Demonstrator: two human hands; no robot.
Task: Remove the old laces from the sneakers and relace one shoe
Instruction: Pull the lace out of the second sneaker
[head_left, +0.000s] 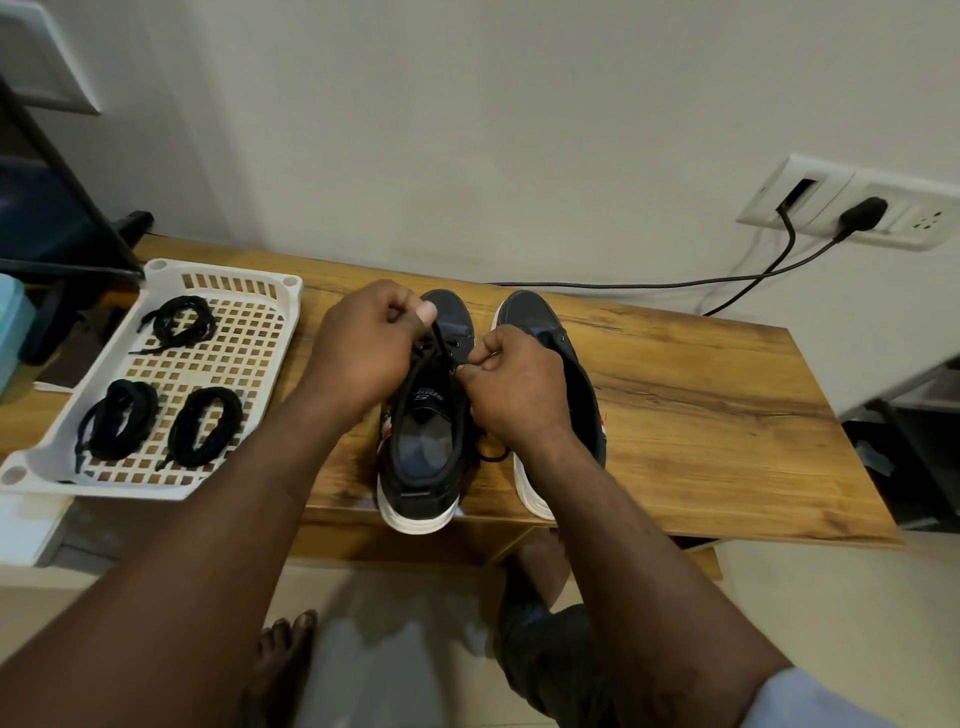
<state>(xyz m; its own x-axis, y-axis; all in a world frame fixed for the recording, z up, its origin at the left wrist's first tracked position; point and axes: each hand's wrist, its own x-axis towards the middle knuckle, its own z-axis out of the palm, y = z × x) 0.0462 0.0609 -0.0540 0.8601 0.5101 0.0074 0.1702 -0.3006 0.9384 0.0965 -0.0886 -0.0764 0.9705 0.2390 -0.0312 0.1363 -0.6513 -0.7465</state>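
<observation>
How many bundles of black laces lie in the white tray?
3 in the white tray: the far bundle at its back left, the near-left bundle and near-right bundle in front. None seems hidden.

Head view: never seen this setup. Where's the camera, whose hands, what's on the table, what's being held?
No machine here: a person works with bare hands. The one picture comes from a wide-angle camera on their head, looking forward and down. On the wooden table the left sneaker and right sneaker, dark with white soles, stand side by side. Left of them a white slotted tray holds three coiled black lace bundles. The left hand pinches a black lace rising from the left sneaker; the right hand appears to pinch it at that shoe's eyelets.
</observation>
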